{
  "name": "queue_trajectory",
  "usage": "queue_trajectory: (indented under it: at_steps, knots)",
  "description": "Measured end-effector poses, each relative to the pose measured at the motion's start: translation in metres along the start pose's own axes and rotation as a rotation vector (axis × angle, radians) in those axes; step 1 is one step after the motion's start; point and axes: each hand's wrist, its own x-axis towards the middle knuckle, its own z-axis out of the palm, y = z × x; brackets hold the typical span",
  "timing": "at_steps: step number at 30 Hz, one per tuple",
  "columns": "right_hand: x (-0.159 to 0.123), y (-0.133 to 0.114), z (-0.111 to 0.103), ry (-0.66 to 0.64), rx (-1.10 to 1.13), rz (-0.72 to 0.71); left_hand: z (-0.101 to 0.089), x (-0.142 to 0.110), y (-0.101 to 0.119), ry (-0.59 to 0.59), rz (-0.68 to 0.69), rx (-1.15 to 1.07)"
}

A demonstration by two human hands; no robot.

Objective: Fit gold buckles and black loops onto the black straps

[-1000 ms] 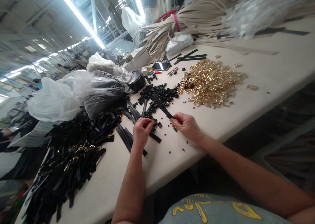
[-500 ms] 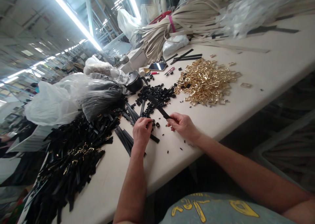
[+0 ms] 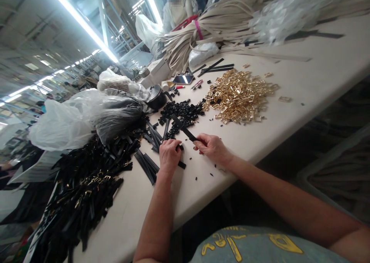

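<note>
- The right hand [image 3: 213, 149], centre of the frame, is clamped on the lower end of a black strap [image 3: 189, 134], thumb and fingers pinching it
- The strap runs from those fingers toward the upper left, its far end over the black loops [image 3: 180, 111]
- The left hand [image 3: 170, 155], just left of centre, has its fingers curled, tips at a dark loop [image 3: 181, 147]; cannot tell whether they grip it or only touch it
- The hands are apart, the strap's held end to the upper right of the left hand
- Loose straps [image 3: 146, 166] lie just left of the left hand, on the pale table [image 3: 303, 82]
- Gold buckles [image 3: 241, 97] are heaped right of the loops, above the right hand
- A dark pile [image 3: 86, 193] with gold pieces fills the lower left
</note>
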Motion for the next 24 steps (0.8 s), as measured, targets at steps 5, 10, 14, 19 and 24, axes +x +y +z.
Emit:
queue_trajectory:
  at_steps: [5, 10, 14, 19, 24]
  knots:
    - [0.0003, 0.0010, -0.0002, -0.018, -0.017, -0.002, 0.0023, -0.0017, -0.0042, -0.015, -0.060, -0.203]
    - [0.0005, -0.0005, -0.0011, -0.024, -0.019, -0.001, 0.0019, -0.0011, -0.0044, -0.037, -0.076, -0.241]
    - [0.0005, -0.0005, -0.0011, -0.030, -0.034, -0.004, 0.0005, -0.0010, -0.0019, -0.057, -0.064, -0.229]
    - [0.0007, 0.0004, -0.0001, -0.034, -0.030, 0.002, -0.0041, -0.0024, 0.0034, -0.085, -0.077, -0.075]
    - [0.0002, -0.0013, -0.0009, -0.033, -0.031, 0.005, -0.0067, -0.0040, 0.0031, -0.072, -0.134, -0.087]
